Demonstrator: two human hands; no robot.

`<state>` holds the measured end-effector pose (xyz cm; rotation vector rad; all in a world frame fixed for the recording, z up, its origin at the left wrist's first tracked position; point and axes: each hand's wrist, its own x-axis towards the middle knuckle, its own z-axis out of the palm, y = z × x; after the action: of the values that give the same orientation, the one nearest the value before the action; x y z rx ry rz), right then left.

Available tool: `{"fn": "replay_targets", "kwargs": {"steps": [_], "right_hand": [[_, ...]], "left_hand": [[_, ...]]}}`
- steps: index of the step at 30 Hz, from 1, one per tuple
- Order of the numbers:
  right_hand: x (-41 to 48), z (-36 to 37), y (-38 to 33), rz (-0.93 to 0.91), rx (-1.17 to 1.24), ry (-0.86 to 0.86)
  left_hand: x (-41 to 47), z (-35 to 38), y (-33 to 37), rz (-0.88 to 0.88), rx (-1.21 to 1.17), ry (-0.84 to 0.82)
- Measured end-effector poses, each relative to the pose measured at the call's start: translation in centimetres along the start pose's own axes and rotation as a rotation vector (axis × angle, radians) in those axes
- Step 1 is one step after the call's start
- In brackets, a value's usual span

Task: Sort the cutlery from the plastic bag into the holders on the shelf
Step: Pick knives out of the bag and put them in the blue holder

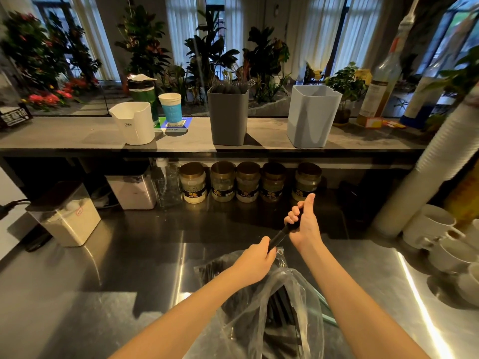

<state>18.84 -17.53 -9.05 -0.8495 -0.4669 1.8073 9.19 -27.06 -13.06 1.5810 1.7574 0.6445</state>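
While a bundle of black cutlery (281,235) slants just above the plastic bag (285,307) on the near steel counter (129,268), the left hand (255,263) grips its near end and the right hand (303,224) curls its fingers round the far end, thumb raised. On the far shelf (77,136) stand a white holder (134,124) at left, a grey holder (228,120) with cutlery in it, and a light blue holder (311,117) at right.

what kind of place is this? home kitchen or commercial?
Most likely a cafe or drinks-bar prep counter: a tall stack of disposable cups, a syrup-style bottle on the shelf, a row of labelled jars beneath it, and a stainless steel worktop.
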Motion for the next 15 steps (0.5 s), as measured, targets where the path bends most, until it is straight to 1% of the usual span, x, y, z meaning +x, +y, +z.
{"fn": "replay_targets", "kwargs": {"steps": [3,5,8,10,12,15], "right_hand": [[-0.3,-0.1,0.2,-0.025,-0.035,-0.055],[-0.5,-0.4,0.3,-0.033,-0.111,-0.073],[-1.1,-1.1,1.4,0.078,-0.248,-0.137],[-1.7,-1.3,2.6,0.110,-0.373,-0.194],[-2.0,-1.1,3.3,0.083,-0.426,-0.196],[-1.7,-0.7,2.7,0.049,-0.432,-0.165]], "left_hand": [[-0.1,0.2,0.2,0.025,-0.001,0.003],[-0.1,0.3,0.0,0.033,0.018,0.059],[0.2,0.3,-0.3,0.019,0.027,0.130],[0.5,0.3,-0.2,0.012,0.045,0.153],[0.7,0.5,-0.1,0.003,0.022,0.163],[1.4,0.4,0.7,-0.038,-0.071,0.123]]}}
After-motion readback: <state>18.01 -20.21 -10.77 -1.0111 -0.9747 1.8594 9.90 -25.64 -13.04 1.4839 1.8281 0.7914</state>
